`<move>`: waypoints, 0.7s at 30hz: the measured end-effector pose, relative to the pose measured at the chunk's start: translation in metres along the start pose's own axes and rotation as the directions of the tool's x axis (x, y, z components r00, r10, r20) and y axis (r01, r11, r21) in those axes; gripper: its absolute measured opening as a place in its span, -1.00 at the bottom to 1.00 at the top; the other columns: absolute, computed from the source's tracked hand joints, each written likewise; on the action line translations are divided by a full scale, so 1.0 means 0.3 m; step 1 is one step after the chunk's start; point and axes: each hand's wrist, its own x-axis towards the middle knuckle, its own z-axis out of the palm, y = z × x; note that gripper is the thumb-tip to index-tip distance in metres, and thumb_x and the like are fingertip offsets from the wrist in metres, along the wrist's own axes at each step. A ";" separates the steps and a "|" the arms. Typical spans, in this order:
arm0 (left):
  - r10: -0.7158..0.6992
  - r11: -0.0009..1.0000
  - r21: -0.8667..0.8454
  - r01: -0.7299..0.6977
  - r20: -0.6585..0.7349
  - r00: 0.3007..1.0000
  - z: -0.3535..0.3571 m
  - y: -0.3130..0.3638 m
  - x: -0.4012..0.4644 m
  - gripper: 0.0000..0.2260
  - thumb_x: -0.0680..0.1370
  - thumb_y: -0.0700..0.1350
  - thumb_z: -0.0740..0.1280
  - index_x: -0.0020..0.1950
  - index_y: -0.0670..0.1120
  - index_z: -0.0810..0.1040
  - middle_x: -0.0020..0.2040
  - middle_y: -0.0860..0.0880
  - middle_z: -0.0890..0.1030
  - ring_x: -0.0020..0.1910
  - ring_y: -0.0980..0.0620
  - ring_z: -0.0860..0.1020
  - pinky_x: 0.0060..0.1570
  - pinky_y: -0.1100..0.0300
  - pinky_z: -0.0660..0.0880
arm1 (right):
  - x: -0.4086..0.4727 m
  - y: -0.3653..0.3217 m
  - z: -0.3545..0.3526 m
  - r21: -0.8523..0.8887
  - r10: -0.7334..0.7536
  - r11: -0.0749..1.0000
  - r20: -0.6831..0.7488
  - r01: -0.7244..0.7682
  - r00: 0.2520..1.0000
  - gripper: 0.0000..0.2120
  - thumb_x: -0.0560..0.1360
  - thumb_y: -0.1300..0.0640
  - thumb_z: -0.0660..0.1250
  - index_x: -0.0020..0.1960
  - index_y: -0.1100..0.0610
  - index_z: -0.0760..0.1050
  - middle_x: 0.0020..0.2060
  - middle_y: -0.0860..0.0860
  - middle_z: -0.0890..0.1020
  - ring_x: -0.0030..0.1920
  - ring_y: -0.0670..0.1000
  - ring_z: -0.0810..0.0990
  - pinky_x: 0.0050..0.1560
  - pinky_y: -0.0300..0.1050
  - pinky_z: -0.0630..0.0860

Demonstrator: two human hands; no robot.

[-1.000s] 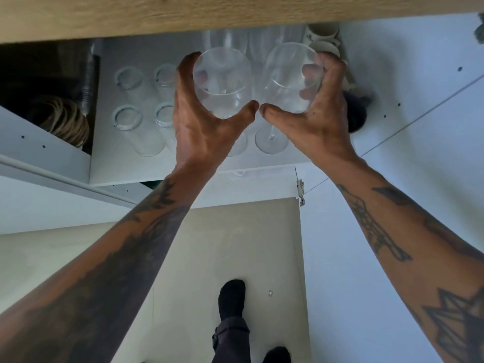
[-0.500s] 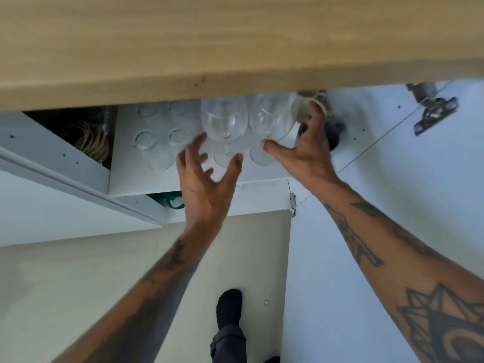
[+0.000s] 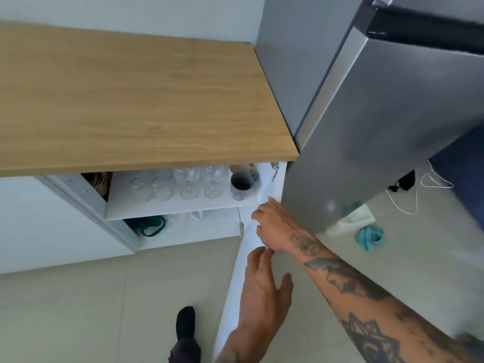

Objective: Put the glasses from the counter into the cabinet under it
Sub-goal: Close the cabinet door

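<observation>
The wooden counter point(image 3: 136, 95) carries no glasses. In the open cabinet under it, two clear wine glasses point(image 3: 187, 179) point(image 3: 213, 178) stand side by side on the white shelf point(image 3: 183, 205), right of several clear tumblers point(image 3: 149, 187). Both of my hands are outside the cabinet and hold nothing. My right hand point(image 3: 271, 225) rests with spread fingers against the upper edge of the open white cabinet door point(image 3: 235, 279). My left hand point(image 3: 264, 286) hovers open just below it, over the same door.
A grey mug point(image 3: 241, 183) and pale cups stand at the shelf's right end. A green bag point(image 3: 152, 225) lies on the lower level. A steel fridge point(image 3: 379, 113) rises right of the counter. A teal cloth point(image 3: 369, 235) and white cable point(image 3: 419, 195) lie on the floor.
Both hands let go of the two wine glasses on the shelf and drew back out of the cabinet to the door at the right. The view rose above the counter.
</observation>
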 end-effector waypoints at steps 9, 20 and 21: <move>0.092 0.914 0.382 -0.136 0.133 0.987 -0.127 -0.110 -0.056 -0.52 0.66 -0.09 0.14 0.60 0.05 0.18 0.59 0.09 0.27 0.22 -0.09 0.59 0.11 0.08 0.53 | -0.140 -0.088 0.066 0.029 -0.022 0.999 -0.156 0.027 0.988 -0.72 0.58 0.20 0.24 0.22 0.29 0.55 0.27 0.17 0.54 0.51 0.20 0.22 0.59 0.02 -0.08; 0.161 0.859 0.495 -0.133 -0.014 0.987 -0.470 -0.250 0.011 -0.67 0.52 -0.07 0.47 0.25 0.10 0.53 0.03 0.11 0.71 -0.28 0.00 0.67 -0.42 0.21 0.53 | -0.060 -0.281 0.068 0.358 0.151 0.929 -0.128 -0.096 0.980 -0.43 0.66 -0.13 -0.11 0.59 0.02 -0.18 0.54 -0.14 -0.34 0.51 -0.13 -0.43 0.54 -0.18 0.09; 0.186 0.851 0.503 -0.149 -0.023 0.982 -0.501 -0.265 0.022 -0.63 0.45 -0.14 0.53 0.20 0.08 0.53 0.00 0.11 0.71 -0.32 0.02 0.66 -0.47 0.24 0.50 | -0.043 -0.297 0.068 0.349 0.150 0.932 -0.137 -0.095 0.979 -0.40 0.65 -0.16 -0.10 0.58 0.01 -0.23 0.53 -0.14 -0.38 0.50 -0.13 -0.45 0.51 -0.21 0.06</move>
